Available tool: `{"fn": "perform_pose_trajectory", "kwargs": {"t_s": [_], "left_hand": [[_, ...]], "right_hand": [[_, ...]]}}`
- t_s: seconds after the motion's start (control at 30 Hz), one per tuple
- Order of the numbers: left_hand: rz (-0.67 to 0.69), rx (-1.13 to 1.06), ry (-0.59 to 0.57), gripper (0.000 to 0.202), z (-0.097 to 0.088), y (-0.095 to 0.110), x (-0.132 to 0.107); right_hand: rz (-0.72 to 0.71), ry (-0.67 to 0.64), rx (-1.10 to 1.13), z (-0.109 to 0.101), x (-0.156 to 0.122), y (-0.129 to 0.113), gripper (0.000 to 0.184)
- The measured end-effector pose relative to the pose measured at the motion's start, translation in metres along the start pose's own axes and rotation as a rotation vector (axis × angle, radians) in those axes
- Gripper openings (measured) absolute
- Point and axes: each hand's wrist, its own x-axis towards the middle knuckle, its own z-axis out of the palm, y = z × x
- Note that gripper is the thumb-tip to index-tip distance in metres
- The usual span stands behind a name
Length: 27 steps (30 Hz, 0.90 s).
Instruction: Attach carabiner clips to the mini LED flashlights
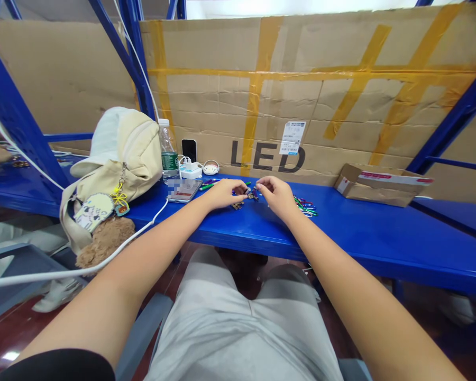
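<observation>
My left hand [227, 193] rests over the blue shelf-table with its fingers bent and thumb close to them; whatever lies between the tips is too small to name. Facing it, my right hand [276, 194] is closed in a pinch, and its contents cannot be made out either. Small dark and shiny metal pieces [252, 194] lie between the two hands. Bronze-coloured bits [238, 205] sit just below my left fingertips. To the right of my right hand is a pile of green, red and silvery slim pieces [306, 206], partly hidden by the wrist.
Left on the blue table [341, 227] are a phone [183, 190], pens [208, 184], a water bottle [168, 151], a charger [191, 169] and a beige backpack [121, 148]. A white cable [143, 230] crosses my left arm. An open cardboard box [381, 188] stands right.
</observation>
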Motion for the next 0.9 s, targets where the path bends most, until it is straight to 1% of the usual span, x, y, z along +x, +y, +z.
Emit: {"fn": "perform_pose_trajectory", "kwargs": {"t_s": [0.07, 0.27, 0.37, 0.53, 0.73, 0.9], "left_hand": [[0.012, -0.012, -0.018, 0.019, 0.0006, 0.0011, -0.0003], [0.045, -0.016, -0.029, 0.018, -0.0008, 0.0039, -0.0011], [0.071, 0.025, -0.044, 0.017, -0.0014, 0.0045, -0.0013], [0.092, 0.089, -0.065, 0.015, -0.0015, 0.0071, -0.0016], [0.148, 0.161, -0.075, 0.017, -0.0018, 0.0066, -0.0006], [0.169, 0.165, -0.095, 0.019, -0.0018, 0.0057, -0.0002]], "right_hand": [[-0.002, -0.031, 0.015, -0.0001, -0.0011, -0.0046, 0.012], [0.019, -0.179, 0.031, -0.0008, -0.0038, -0.012, 0.014], [0.055, -0.195, 0.032, -0.0008, -0.0038, -0.0119, 0.016], [0.173, -0.202, 0.105, 0.0007, -0.003, -0.0092, 0.019], [0.323, -0.214, 0.264, 0.002, -0.0033, -0.0089, 0.011], [0.372, -0.226, 0.353, 0.0036, -0.0032, -0.0101, 0.008]]}}
